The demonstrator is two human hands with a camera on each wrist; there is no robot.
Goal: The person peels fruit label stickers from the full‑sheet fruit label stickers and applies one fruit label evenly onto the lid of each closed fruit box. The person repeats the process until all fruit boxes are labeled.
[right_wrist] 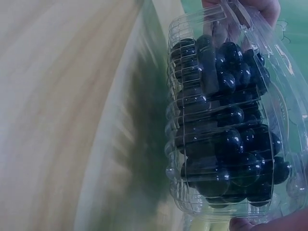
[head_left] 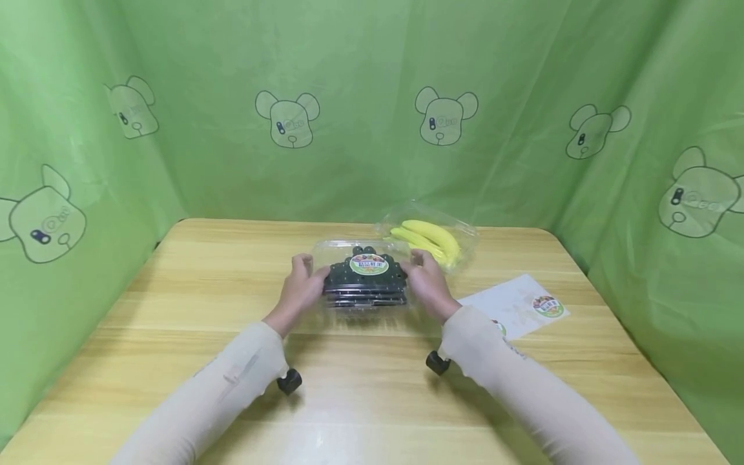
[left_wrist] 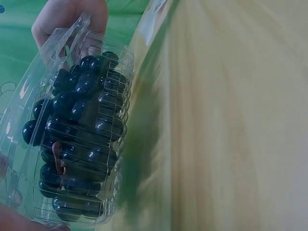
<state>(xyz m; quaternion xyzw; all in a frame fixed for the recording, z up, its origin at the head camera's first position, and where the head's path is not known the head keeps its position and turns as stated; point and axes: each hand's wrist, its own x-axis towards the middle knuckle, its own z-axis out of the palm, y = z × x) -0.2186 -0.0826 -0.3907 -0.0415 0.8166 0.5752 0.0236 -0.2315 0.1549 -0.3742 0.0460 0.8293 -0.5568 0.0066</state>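
Note:
A clear plastic clamshell box [head_left: 366,312] of dark grapes [left_wrist: 86,120] is held between both hands over the middle of the table. Its lid is down, and a round colourful fruit sticker [head_left: 369,264] sits on top. My left hand [head_left: 299,287] grips the left end, thumb along the near side. At the opposite end my right hand [head_left: 429,284] grips it the same way. Both wrist views show a ribbed base with the grapes pressed behind it, and a shadow on the wood beside it. Some fingers are hidden behind the box.
Yellow bananas [head_left: 433,237] lie in a clear plastic package [head_left: 468,234] at the back, right of the grapes. A white sheet [head_left: 511,303] bearing a round sticker [head_left: 548,306] is on the right, partly behind the right forearm. Green curtains [head_left: 372,174] enclose the wooden table [head_left: 360,400].

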